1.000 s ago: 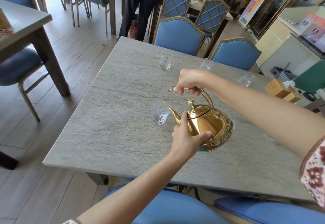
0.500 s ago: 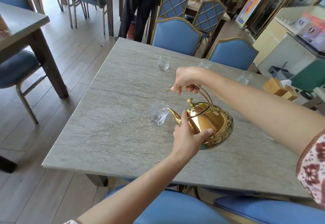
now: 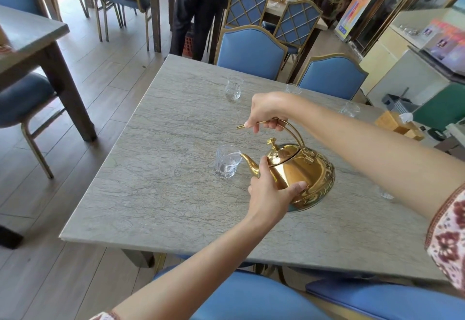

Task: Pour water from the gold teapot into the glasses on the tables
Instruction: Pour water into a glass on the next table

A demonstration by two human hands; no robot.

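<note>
The gold teapot hangs tilted over the grey stone table, its spout tip at the rim of a small clear glass that holds some water. My right hand grips the arched handle from above. My left hand cups the pot's body near the spout base. Three more glasses stand along the far edge: one at the left, one behind my right wrist, one at the right. Another glass shows partly under my right forearm.
Blue chairs with gold frames stand at the far side and near side. A wooden holder with tissue sits at the table's far right. A person in dark trousers stands beyond. Another table lies left across the wooden floor.
The teapot has tipped further toward the near glass, and its spout has reached the rim. Both hands have kept their hold.
</note>
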